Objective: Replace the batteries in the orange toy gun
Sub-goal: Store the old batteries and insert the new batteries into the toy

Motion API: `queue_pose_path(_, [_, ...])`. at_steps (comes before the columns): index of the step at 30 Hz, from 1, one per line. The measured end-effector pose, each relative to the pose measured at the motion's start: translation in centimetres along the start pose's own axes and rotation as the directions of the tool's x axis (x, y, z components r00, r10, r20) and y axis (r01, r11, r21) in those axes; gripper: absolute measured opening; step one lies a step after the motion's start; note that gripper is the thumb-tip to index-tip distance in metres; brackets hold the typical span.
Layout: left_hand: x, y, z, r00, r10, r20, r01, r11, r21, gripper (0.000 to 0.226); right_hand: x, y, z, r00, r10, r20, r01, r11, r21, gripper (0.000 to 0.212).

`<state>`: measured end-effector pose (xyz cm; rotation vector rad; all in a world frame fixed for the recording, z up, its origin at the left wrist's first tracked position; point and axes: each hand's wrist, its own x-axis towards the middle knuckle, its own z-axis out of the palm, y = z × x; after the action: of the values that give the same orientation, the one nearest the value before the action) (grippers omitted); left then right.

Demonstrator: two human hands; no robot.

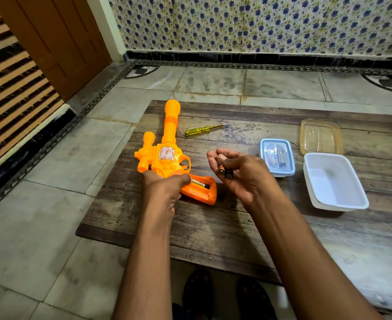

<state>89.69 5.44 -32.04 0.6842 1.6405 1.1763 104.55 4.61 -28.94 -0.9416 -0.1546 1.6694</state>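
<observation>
Toy gun lies at the board's left. Screwdriver lies behind, to its right. Three containers sit at the right.

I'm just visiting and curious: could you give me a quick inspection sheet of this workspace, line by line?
Surface: dark wooden board on a tiled floor.
Job's things: orange toy gun, grip compartment open, one battery inside; yellow screwdriver beside the barrel.
Clutter: blue-lidded box, open white tub, clear lid.
Hands: left hand holds the gun's grip; right hand holds two batteries.
Cables: nothing seen.
Surroundings: wooden door, patterned wall.
</observation>
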Motion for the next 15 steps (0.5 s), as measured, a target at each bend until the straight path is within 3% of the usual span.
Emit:
queue_pose_path(8, [-0.29, 0.32, -0.32, 0.998, -0.037, 0.054, 0.041, 0.995, -0.086, 0.067, -0.49, -0.36, 0.19, 1.0, 0.007, 0.018, -0.011, 0.976, 0.217, 0.022])
queue_pose_path(15, [-0.49, 0.39, -0.28, 0.998, -0.033, 0.061, 0.04, 0.992, -0.119, 0.071, -0.21, -0.81, -0.28, 0.997, 0.081, 0.013, -0.082, 0.993, 0.084, 0.033])
